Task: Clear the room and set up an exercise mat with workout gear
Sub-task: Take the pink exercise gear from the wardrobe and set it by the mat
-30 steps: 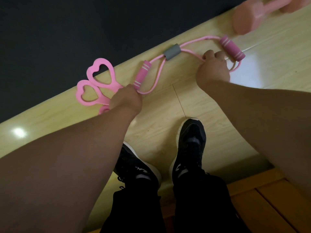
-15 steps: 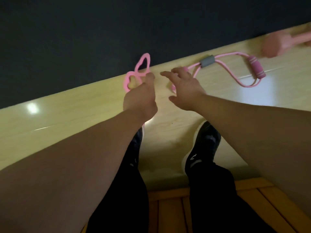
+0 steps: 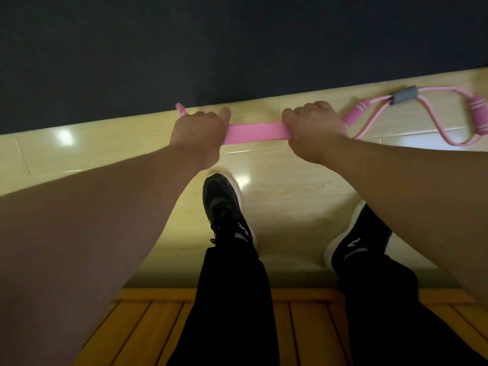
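A flat pink band [image 3: 254, 133] is stretched level between my two fists, just above the pale floor. My left hand [image 3: 198, 133] grips its left end, where a small pink loop [image 3: 180, 109] sticks out past the knuckles. My right hand [image 3: 313, 128] grips the right end. To the right on the floor lies a pink figure-eight resistance tube [image 3: 449, 120] with a grey centre sleeve [image 3: 403, 96] and pink foam handles. The dark exercise mat [image 3: 211, 48] fills the top of the view, its near edge just beyond my hands.
My two black shoes [image 3: 224, 207] stand on the glossy pale floor [image 3: 79, 154] below the hands. An orange slatted wooden surface [image 3: 148, 326] runs along the bottom under my legs.
Both hands left the figure-eight tube, reached left with fingers open, and now grip the pink band and hold it stretched. The view shifted left, so the pink dumbbell is out of sight.
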A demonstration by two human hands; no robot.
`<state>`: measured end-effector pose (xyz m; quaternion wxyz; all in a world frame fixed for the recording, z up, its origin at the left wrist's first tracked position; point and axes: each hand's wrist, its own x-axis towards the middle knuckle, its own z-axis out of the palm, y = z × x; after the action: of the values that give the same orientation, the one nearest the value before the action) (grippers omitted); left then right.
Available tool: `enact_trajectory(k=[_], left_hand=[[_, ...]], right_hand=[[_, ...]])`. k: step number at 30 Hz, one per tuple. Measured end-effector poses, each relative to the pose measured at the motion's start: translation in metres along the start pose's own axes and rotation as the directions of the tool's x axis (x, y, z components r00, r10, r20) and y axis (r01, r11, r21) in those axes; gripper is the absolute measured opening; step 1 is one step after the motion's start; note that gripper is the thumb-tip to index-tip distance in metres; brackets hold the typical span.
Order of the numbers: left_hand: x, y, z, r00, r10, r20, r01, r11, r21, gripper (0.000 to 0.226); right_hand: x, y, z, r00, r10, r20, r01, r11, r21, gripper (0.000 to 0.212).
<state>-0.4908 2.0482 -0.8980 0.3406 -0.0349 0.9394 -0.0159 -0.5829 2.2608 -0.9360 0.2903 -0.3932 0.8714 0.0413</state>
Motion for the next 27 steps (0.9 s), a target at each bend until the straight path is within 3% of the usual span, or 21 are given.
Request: enact_trajectory(k=[3, 9, 13, 17, 20, 27], left_hand=[[0.003, -0.033, 0.021, 0.999, 0.0, 0.04, -0.006, 0.987, 0.163, 0.052], [0.008, -0.076, 0.058, 0.994, -0.055, 0.098, 0.036, 0.982, 0.188, 0.047], [0.012, -0.089, 0.072, 0.991, -0.029, 0.127, -0.003, 0.969, 0.248, 0.06], [0.024, -0.097, 0.085, 0.988, 0.046, 0.149, -0.092, 0.942, 0.323, 0.075], [0.037, -0.101, 0.092, 0.986, 0.05, 0.16, -0.099, 0.943, 0.319, 0.081], [0.068, -0.102, 0.11, 0.988, 0.114, 0.101, -0.139, 0.946, 0.293, 0.081]], right_hand=[[0.006, -0.008, 0.005, 0.997, 0.025, 0.07, -0.015, 0.991, -0.137, 0.031], [0.037, -0.016, 0.005, 0.954, 0.22, 0.205, -0.149, 0.938, -0.313, 0.05], [0.056, -0.03, 0.005, 0.909, 0.332, 0.25, -0.217, 0.892, -0.396, 0.057], [0.073, -0.038, 0.017, 0.89, 0.361, 0.279, -0.194, 0.852, -0.486, 0.056], [0.084, -0.035, 0.03, 0.877, 0.396, 0.271, -0.237, 0.85, -0.471, 0.052], [0.103, -0.013, 0.051, 0.864, 0.444, 0.238, -0.343, 0.865, -0.367, 0.071]])
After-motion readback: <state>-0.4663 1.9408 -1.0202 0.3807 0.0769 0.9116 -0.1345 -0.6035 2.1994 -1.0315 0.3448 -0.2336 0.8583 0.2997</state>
